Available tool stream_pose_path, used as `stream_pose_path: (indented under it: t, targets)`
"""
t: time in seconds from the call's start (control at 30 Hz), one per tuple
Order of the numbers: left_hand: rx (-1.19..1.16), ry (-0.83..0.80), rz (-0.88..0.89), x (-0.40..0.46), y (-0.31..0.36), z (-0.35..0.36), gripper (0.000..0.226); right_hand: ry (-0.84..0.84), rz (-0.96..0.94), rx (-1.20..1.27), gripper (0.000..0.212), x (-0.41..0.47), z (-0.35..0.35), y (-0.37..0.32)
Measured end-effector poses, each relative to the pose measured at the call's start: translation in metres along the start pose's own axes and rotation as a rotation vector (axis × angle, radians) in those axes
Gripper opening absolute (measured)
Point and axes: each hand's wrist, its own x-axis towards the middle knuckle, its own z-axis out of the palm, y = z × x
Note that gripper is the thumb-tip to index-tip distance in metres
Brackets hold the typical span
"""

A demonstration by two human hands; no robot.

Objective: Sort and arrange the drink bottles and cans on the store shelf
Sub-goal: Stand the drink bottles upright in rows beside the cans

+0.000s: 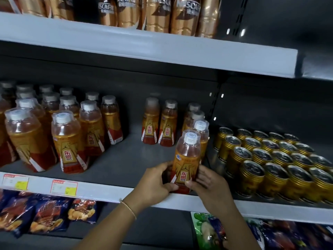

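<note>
Grey metal store shelving fills my view, and the middle shelf [126,165] is where I am working. Nearest me, my left hand [156,181] and right hand [207,181] each curl around the lower half of one amber drink bottle [187,159], which stands upright at the shelf's front edge, label facing me. It heads a single column of matching bottles [200,127] running back behind it.

To do this step well, I judge I should keep the base flat, square the label to the front, and line the bottle up with that column, without nudging the gold cans [270,166] packed in rows just to its right.

Each bottle looks filled with amber liquid under a white cap and a clear plastic cover. The cans are sealed, pull tabs intact.

Further back, two more bottles [160,125] stand apart, left of the column. A larger block [63,134] fills the left. Above, coffee bottles [158,13] line the top shelf.
</note>
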Motion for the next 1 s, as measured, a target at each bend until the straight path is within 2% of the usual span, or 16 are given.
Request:
stream_pose_path:
  t: [0.33, 0.57, 1.0]
  targets:
    - [0.066, 0.07, 0.002, 0.002, 0.019, 0.034, 0.066, -0.022, -0.028, -0.002, 0.058, 0.001, -0.038, 0.016]
    - [0.121, 0.072, 0.004, 0.0, 0.022, 0.038, 0.06, -0.021, -0.045, 0.018, 0.059, 0.001, -0.036, 0.021]
    - [0.198, 0.04, 0.019, -0.005, 0.024, 0.037, 0.067, -0.027, -0.088, 0.051, 0.056, -0.001, -0.035, 0.025]
